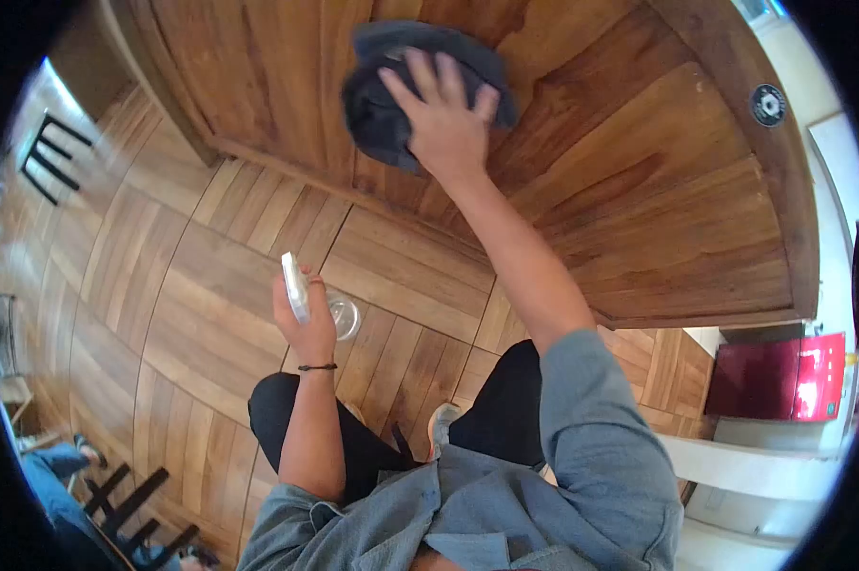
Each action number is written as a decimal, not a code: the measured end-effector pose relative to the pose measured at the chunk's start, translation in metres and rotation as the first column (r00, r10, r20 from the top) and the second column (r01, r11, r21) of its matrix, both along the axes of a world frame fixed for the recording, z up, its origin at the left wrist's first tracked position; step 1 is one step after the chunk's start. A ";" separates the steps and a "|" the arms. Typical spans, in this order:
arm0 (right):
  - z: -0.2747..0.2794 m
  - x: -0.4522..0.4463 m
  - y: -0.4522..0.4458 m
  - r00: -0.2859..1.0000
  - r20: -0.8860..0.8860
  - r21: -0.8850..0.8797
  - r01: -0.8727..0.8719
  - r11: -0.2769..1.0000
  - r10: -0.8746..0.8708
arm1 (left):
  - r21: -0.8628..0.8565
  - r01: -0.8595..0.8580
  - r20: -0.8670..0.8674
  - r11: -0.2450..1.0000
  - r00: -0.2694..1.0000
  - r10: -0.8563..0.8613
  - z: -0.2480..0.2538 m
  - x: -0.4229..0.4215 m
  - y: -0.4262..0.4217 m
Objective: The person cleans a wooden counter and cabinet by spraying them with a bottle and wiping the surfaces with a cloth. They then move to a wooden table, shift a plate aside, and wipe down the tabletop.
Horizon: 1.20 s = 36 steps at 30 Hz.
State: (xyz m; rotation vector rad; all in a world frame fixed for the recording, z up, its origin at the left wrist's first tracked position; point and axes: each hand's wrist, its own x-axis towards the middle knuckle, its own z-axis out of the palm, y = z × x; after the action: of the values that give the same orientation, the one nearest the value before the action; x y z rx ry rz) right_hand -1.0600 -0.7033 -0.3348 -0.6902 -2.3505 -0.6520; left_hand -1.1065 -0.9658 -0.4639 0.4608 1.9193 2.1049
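Note:
My left hand (304, 309) is wrapped around a spray bottle with a white trigger head (294, 285). The clear round part of the bottle (345, 318) shows beside my fingers, above the floor. Higher up, my right hand (445, 119) lies flat with spread fingers on a dark grey cloth (377, 109), pressing it against a brown wooden panel (629, 143). The cloth is bunched in folds around my fingers.
The panel's lower edge borders a wood-patterned tile floor (220, 285). On the right stand a shiny red box-like object (777, 379) and a white rail (753, 466). Dark chair parts (56, 157) appear at left. Another person's leg in blue (58, 476) is at lower left.

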 end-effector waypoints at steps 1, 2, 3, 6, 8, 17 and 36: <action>-0.013 -0.026 0.010 0.997 0.010 0.020 -0.081 0.996 0.081 | -0.017 -0.018 0.031 1.000 0.999 0.018 0.009 0.005 -0.001; -0.028 -0.045 0.018 0.988 0.019 0.039 -0.157 0.987 0.156 | -0.035 -0.029 0.062 0.999 0.998 0.031 0.022 0.010 -0.003; -0.039 -0.055 0.020 0.990 0.022 0.060 -0.142 0.988 0.141 | -0.051 -0.033 0.095 0.998 0.995 0.038 0.033 0.014 -0.006; -0.059 -0.049 0.016 0.990 0.053 0.116 -0.133 0.984 0.127 | 0.006 -0.066 0.048 0.998 0.997 0.066 0.056 0.031 -0.027; -0.073 -0.009 0.014 0.983 0.115 0.015 -0.142 0.990 0.140 | -0.038 -0.117 0.033 0.992 0.992 0.118 0.065 0.041 -0.037; -0.128 0.272 0.016 0.926 0.179 0.203 0.295 0.934 -0.332 | -0.054 -0.249 -0.002 0.967 0.968 0.250 0.087 0.064 -0.072; -0.307 0.301 0.048 0.789 0.609 0.167 -0.030 0.986 -0.080 | -0.017 -0.398 -0.196 0.917 0.901 0.387 0.178 0.082 -0.103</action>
State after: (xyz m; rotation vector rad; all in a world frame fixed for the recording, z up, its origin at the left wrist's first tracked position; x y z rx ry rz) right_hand -0.7592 -0.6552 -0.6422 -0.4729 -2.8249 -1.2276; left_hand -1.0247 -1.0685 -0.2858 0.2859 2.3418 2.3073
